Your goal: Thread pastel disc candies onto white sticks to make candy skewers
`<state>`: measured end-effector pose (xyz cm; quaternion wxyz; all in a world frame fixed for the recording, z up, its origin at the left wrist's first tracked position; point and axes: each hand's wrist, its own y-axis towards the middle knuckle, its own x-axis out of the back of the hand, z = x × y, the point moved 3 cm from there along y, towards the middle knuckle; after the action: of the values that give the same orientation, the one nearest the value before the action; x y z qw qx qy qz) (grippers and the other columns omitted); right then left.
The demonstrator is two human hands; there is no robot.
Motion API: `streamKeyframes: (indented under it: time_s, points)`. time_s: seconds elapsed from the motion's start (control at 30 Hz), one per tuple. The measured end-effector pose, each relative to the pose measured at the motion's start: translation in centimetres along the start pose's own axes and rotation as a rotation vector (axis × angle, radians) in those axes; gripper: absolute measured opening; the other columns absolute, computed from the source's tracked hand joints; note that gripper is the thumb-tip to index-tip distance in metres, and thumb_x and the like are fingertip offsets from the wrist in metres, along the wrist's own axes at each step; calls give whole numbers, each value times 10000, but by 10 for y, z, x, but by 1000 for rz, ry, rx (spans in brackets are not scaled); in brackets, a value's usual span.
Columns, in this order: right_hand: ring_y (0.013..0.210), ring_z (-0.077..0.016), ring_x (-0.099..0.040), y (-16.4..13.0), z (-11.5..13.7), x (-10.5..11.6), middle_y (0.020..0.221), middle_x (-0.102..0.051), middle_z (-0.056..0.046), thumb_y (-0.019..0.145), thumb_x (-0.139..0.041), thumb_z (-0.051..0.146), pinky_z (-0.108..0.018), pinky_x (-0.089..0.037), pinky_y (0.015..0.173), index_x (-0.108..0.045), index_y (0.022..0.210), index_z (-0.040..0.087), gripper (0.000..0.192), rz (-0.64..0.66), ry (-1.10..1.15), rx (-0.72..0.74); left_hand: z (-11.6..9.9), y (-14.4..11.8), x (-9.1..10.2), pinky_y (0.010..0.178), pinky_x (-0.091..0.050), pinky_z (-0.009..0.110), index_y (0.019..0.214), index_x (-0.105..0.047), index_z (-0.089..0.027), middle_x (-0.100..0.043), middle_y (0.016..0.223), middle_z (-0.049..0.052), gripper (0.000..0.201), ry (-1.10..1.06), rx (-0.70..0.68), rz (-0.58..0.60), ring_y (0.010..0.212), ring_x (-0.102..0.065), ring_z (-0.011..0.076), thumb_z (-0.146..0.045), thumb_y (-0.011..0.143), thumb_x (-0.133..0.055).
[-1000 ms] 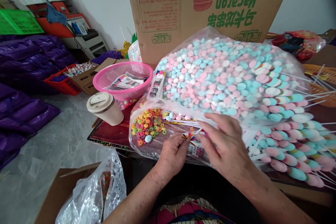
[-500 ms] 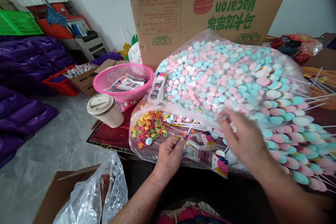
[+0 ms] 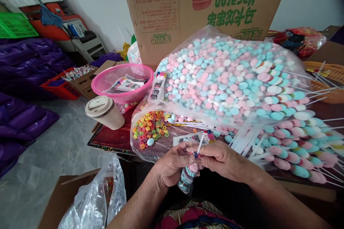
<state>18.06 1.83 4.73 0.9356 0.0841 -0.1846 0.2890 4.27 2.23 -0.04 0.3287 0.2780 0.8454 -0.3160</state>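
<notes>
My left hand (image 3: 170, 164) is closed around the top of a wrapped candy skewer (image 3: 187, 178), whose pink and light-blue pieces hang below the fingers in clear film. Its white stick (image 3: 200, 144) points up between both hands. Against it, my right hand (image 3: 225, 158) pinches the gathered wrapper at the stick; whether a tie is between those fingertips is hidden. Just behind the hands lies a printed packet (image 3: 188, 139). A large clear bag (image 3: 209, 75) of pastel candy pieces fills the table beyond, and fruit-coloured candy rings (image 3: 150, 125) lie to the left.
Many candy skewers (image 3: 292, 143) are piled on the right, sticks outward. A lidded cup (image 3: 106, 112) and a pink basket (image 3: 94, 85) with packets stand on the left. A cardboard box (image 3: 158, 18) rises behind. Below left sits a box with a plastic bag (image 3: 91, 200).
My right hand has come from the big bag's edge down to meet my left at the stick. My left hand has shifted slightly lower, and the skewer's candy pieces now show below it.
</notes>
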Motion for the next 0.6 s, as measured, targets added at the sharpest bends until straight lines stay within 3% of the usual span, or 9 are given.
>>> streamKeyframes:
  time_s: [0.07, 0.17, 0.27, 0.37, 0.43, 0.5, 0.57, 0.6]
  points:
    - [497, -92, -481, 2, -4, -5, 558, -565, 27, 878, -500, 323, -198, -362, 464, -612, 726, 173, 242, -49, 70, -92, -1, 1, -2, 498, -477, 214, 1157, -548, -216, -616, 663, -21, 667, -45, -34, -5, 506, -571, 100, -221, 556, -837]
    - [432, -86, -429, 3, -10, -15, 477, -483, 51, 873, -486, 312, -198, -323, 422, -496, 634, 188, 269, -284, -19, -157, -3, 1, -2, 482, -465, 201, 1225, -455, -238, -612, 679, -34, 731, -69, -98, -118, 481, -554, 86, -202, 590, -815]
    - [486, -107, -456, -1, -6, -24, 537, -510, 21, 889, -426, 232, -228, -324, 469, -454, 627, 194, 266, -431, -405, -16, -4, 0, -3, 498, -434, 185, 1126, -498, -204, -593, 620, -49, 631, -61, -183, -256, 455, -519, 65, -220, 584, -820]
    - [569, -146, -491, -4, 5, -21, 608, -547, -23, 863, -381, 101, -266, -343, 535, -484, 680, 184, 225, -415, -762, 167, -4, -3, -9, 529, -412, 182, 968, -558, -166, -579, 569, -47, 436, 71, -295, -321, 475, -506, 62, -289, 626, -798]
    - [582, -159, -475, -5, 16, -12, 589, -521, -28, 846, -380, 63, -283, -343, 558, -481, 665, 187, 241, -461, -917, 277, -8, -6, -14, 600, -436, 202, 986, -568, -174, -622, 660, -25, 438, 235, -428, -376, 572, -555, 84, -327, 640, -788]
    - [574, -168, -443, -7, 29, -3, 554, -475, -22, 848, -392, 70, -300, -334, 568, -479, 650, 195, 250, -626, -1024, 348, -17, -12, -18, 702, -456, 231, 1092, -550, -202, -657, 794, 0, 531, 370, -518, -465, 730, -603, 121, -401, 651, -770]
    - [593, -180, -437, -8, 39, -3, 568, -479, -29, 858, -404, 103, -317, -331, 577, -520, 707, 190, 209, -766, -1085, 377, -28, -20, -23, 744, -470, 271, 1159, -543, -204, -672, 859, 34, 593, 414, -436, -494, 835, -621, 169, -543, 693, -683]
    - [604, -185, -442, -7, 42, -7, 587, -499, -36, 855, -402, 111, -323, -330, 577, -543, 753, 186, 190, -759, -1092, 399, -35, -25, -25, 731, -483, 297, 1153, -563, -191, -679, 850, 54, 624, 405, -362, -472, 842, -628, 196, -629, 711, -605]
